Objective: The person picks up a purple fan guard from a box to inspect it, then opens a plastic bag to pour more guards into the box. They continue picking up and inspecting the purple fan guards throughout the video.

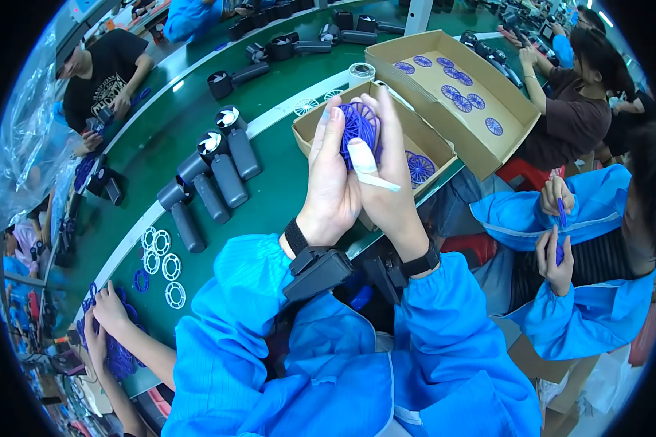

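Note:
Between my two hands is a stack of purple spoked round grilles [358, 120], held up over a small cardboard box [304, 137]. My left hand [326, 178] is closed along the stack's left side. My right hand [390, 171] grips it from the right, and white wrapping covers its thumb. How many grilles are in the stack I cannot tell, since fingers and palms hide part of it. Inside the small box, right of my hands, lies another purple grille [420, 168]. Two white spoked grilles [306, 107] sit behind the box's far left edge.
A larger open cardboard box [506, 105] with several purple grilles adjoins at the right. A tape roll [361, 71] stands behind. Several dark handheld fan bodies [242, 154] and white rings [171, 266] lie leftward on the green table [270, 197]. Co-workers' hands [554, 269] are at both sides.

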{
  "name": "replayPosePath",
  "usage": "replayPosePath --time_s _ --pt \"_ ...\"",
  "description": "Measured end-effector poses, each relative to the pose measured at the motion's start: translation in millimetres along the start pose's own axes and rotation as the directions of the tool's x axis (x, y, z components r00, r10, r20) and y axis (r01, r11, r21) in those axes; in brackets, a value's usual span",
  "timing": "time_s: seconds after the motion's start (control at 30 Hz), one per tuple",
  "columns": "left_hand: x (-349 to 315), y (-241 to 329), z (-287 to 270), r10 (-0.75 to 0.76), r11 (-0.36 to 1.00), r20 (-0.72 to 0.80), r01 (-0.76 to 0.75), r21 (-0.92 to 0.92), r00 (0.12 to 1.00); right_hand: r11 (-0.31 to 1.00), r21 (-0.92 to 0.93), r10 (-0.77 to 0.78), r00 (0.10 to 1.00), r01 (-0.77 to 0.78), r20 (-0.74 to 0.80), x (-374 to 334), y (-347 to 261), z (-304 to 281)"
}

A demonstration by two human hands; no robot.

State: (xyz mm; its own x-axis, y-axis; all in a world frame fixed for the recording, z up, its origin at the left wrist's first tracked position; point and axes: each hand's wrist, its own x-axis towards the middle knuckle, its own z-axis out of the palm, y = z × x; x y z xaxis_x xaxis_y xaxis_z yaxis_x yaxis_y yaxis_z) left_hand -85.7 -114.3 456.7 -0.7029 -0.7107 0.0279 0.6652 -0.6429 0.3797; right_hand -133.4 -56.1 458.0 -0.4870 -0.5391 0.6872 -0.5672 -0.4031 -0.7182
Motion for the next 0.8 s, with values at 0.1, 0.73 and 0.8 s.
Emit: replayPosePath --time_s 0.1,0.73,0.8 --pt "-4 0 7 0.125 0.987 -0.058 -0.118 0.109 0.99 0.899 0.379 0.253 0.967 -0.219 -0.04 -4 -7 1" --pt "-9 -6 1 -0.125 0.992 -0.086 0.123 -0.033 0.988 0.626 0.777 0.403 0.88 -0.065 -0.251 -24 -31 -25" --pt "-23 -13 15 -0.231 0.972 -0.009 0.23 -0.057 0.973 0.651 0.757 0.389 0.884 -0.064 -0.26 -26 -28 -27"
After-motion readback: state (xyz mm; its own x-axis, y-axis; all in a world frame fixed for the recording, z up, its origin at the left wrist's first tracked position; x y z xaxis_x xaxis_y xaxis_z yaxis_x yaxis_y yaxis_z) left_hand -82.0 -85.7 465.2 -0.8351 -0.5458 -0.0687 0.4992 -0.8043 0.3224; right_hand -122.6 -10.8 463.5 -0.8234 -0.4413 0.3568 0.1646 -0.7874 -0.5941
